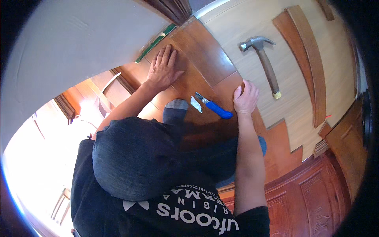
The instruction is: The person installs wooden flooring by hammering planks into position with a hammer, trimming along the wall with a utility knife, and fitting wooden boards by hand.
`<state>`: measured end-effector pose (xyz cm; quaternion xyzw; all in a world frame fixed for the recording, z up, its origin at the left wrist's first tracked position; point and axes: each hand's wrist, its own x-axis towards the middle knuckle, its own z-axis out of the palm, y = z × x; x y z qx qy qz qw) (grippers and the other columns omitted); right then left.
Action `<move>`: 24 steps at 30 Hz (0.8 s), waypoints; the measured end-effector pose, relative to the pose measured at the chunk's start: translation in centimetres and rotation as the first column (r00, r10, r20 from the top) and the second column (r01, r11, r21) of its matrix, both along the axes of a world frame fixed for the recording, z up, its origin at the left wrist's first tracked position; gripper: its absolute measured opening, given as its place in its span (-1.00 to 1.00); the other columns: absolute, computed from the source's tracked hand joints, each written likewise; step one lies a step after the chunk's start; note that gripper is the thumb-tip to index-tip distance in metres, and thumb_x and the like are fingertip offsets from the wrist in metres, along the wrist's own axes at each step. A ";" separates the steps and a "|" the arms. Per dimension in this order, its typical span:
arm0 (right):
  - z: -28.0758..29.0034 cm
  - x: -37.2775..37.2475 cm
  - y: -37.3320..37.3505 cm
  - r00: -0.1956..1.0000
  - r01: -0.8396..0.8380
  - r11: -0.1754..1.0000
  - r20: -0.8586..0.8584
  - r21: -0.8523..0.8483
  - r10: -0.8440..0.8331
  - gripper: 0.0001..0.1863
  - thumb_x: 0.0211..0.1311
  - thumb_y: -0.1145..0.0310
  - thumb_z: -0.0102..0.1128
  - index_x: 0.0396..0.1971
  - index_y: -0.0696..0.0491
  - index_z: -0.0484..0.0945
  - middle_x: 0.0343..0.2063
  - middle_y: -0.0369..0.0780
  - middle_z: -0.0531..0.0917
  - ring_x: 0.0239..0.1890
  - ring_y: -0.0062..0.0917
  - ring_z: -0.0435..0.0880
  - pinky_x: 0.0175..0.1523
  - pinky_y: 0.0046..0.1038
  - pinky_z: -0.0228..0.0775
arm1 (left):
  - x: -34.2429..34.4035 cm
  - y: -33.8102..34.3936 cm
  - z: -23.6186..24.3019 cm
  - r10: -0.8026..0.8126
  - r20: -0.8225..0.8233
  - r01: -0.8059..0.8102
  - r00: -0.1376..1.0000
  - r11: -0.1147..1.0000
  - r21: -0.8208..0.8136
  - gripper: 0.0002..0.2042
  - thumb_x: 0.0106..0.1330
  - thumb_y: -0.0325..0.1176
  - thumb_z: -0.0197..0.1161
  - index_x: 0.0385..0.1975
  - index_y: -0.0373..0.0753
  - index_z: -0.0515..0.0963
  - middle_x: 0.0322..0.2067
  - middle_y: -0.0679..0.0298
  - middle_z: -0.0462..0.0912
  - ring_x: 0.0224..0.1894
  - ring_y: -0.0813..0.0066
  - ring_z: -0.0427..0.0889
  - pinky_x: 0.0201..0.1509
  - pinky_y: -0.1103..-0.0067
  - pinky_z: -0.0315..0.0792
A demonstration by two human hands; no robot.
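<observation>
My left hand (164,70) lies flat on the reddish-brown floorboards (193,71), fingers stretched out toward the wall. At the outer edge of the boards rests my right hand (247,98), fingers slightly bent and apart, thumb on the wood. Between the hands lie a blue-handled utility knife (217,109) and a torn white scrap (196,104). A green strip (156,43) runs along the foot of the wall, just past my left fingertips. My foot in a grey and dark sock (175,108) is set on the boards.
A claw hammer (265,65) lies on the pale underlay (256,23), right of my hands. Beyond it are loose wood planks (310,59). The laid boards end in a stepped edge near a carved red door (308,201). A grey wall (94,35) stands at left.
</observation>
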<state>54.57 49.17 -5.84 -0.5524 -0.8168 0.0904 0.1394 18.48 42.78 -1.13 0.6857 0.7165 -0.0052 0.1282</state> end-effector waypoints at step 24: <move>0.0 0.4 -0.1 0.999 0.015 0.992 0.042 -0.122 -0.010 -0.60 0.24 0.27 0.23 0.07 0.06 0.53 0.01 -0.02 0.60 0.08 -0.04 0.55 0.23 -0.03 0.39 | -2.2 2.9 -0.8 0.045 -0.033 -0.048 0.998 0.993 -0.111 -0.38 0.42 -0.04 0.22 0.34 -0.35 0.35 0.43 -0.11 0.27 0.40 -0.09 0.35 0.48 0.13 0.26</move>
